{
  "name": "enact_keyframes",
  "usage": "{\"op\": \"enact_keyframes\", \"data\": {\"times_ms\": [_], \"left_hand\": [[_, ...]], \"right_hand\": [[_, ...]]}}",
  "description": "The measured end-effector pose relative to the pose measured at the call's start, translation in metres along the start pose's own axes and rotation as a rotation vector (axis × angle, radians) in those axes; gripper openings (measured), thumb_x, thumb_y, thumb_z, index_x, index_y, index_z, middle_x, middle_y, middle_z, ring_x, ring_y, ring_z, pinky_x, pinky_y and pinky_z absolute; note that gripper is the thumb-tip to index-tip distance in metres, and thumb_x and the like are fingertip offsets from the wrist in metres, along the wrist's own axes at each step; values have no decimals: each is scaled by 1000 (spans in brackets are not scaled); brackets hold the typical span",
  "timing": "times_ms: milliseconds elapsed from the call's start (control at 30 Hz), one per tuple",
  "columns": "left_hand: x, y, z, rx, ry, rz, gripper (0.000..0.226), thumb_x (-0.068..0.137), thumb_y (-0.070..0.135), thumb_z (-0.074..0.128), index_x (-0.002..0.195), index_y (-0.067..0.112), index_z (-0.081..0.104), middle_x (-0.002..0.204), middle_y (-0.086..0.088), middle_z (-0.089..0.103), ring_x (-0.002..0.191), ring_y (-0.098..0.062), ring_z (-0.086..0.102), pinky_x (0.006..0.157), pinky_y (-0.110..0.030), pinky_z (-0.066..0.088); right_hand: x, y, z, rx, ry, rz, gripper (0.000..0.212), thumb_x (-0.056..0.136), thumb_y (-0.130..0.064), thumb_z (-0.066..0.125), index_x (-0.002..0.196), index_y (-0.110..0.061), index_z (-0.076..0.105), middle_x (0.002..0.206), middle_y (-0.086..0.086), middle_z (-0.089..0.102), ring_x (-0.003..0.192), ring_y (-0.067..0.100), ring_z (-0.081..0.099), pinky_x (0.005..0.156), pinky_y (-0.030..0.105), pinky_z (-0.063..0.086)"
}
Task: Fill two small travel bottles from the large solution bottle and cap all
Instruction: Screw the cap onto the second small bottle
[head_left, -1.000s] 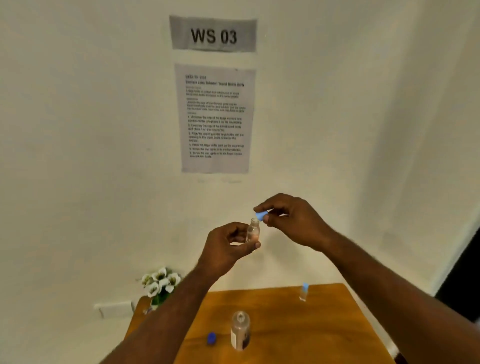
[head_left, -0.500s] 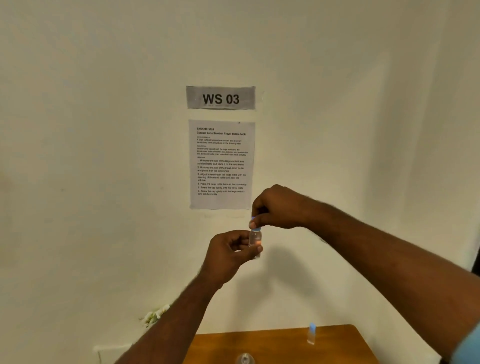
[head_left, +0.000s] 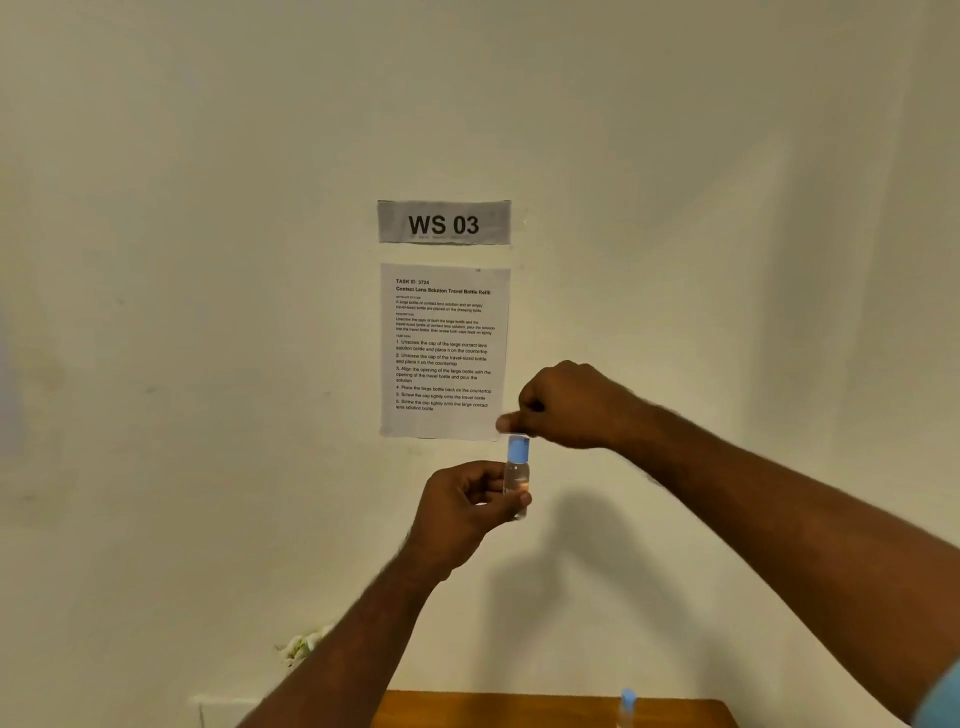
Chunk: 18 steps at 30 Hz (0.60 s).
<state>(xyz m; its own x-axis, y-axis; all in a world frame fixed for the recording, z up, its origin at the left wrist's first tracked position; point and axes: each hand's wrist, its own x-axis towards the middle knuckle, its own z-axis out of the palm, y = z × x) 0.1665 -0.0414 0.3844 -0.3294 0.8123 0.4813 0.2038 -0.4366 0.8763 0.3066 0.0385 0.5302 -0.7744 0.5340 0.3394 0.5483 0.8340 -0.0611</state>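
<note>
Head | blue cap (head_left: 518, 449) now seated on travel bottle (head_left: 516, 480) | table dropped lower

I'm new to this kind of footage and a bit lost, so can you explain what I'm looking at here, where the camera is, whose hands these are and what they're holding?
There is no machine here. A person wears a wide-angle camera on the head, so you see their own two arms reaching forward.

The left hand holds a small clear travel bottle upright in front of a pale wall. The right hand comes from above, its fingertips in a grip on the light blue cap sitting on the bottle's neck.

At the bottom edge is a strip of a wooden table, with a second small bottle with a blue cap standing on it.

On the wall hang a sign reading WS 03 and a printed instruction sheet about refilling a travel bottle.
</note>
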Motion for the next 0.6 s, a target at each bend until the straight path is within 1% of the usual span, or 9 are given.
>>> {"op": "enact_keyframes", "data": {"times_ms": [100, 167, 233, 267, 367, 400, 467, 533, 600], "left_hand": [[0, 1, 2, 21, -5, 7, 25, 81, 5, 83, 106, 5, 78, 92, -15, 80, 86, -33, 77, 77, -34, 64], [0, 1, 3, 53, -12, 13, 25, 81, 7, 84, 106, 6, 78, 91, -12, 80, 85, -32, 77, 77, -34, 64], [-1, 2, 4, 85, -9, 14, 24, 82, 9, 84, 105, 8, 78, 91, -9, 81, 85, -28, 78, 79, -35, 65], [0, 3, 4, 82, -5, 10, 24, 82, 9, 84, 106, 8, 78, 92, -9, 81, 85, -28, 78, 80, -36, 65], [2, 3, 3, 44, 9, -2, 22, 82, 5, 83, 104, 5, 78, 91, -14, 80, 84, -29, 78, 79, -38, 64], [3, 3, 3, 42, 7, -3, 22, 82, 5, 83, 103, 5, 78, 91, -15, 80, 84, -29, 77, 79, -38, 64], [1, 2, 5, 69, -9, 0, 24, 81, 7, 84, 104, 6, 78, 91, -14, 80, 85, -31, 78, 80, -40, 65], [0, 2, 8, 69, -10, 2, 24, 81, 7, 85, 103, 6, 78, 91, -14, 80, 86, -35, 77, 81, -42, 65], [1, 2, 9, 55, 2, 9, 22, 81, 6, 84, 102, 5, 78, 91, -15, 80, 87, -37, 76, 80, -42, 65]], "right_hand": [[-7, 7, -6, 286, -129, -63, 16, 89, -32, 73, 102, -23, 76, 89, -13, 71, 65, 7, 67, 64, 19, 49], [-9, 10, -2, 220, -146, -62, 22, 84, -40, 77, 92, -20, 77, 81, -10, 71, 62, 9, 65, 61, 21, 47], [-8, 11, 0, 52, -44, 9, 43, 77, -62, 73, 76, -19, 71, 67, -8, 65, 61, 11, 58, 58, 23, 43], [-9, 13, 0, 60, -14, 32, 46, 76, -67, 71, 75, -21, 70, 66, -10, 63, 62, 10, 58, 58, 22, 42], [-14, 20, -2, 291, -83, -30, 29, 79, -51, 78, 96, -28, 76, 80, -15, 69, 72, 2, 62, 66, 17, 42], [-15, 20, 0, 305, -92, -45, 26, 79, -46, 80, 97, -28, 76, 78, -14, 69, 69, 1, 61, 65, 17, 41], [-16, 20, 6, 254, -36, -29, 30, 78, -53, 78, 86, -24, 74, 68, -14, 63, 62, 5, 57, 59, 19, 39], [-16, 18, 11, 245, -13, 0, 40, 75, -63, 74, 88, -25, 69, 76, -12, 64, 64, 9, 60, 58, 21, 46], [-18, 22, 14, 410, -68, -11, 34, 78, -51, 79, 99, -26, 71, 87, -9, 70, 68, 12, 66, 63, 24, 55]]}}
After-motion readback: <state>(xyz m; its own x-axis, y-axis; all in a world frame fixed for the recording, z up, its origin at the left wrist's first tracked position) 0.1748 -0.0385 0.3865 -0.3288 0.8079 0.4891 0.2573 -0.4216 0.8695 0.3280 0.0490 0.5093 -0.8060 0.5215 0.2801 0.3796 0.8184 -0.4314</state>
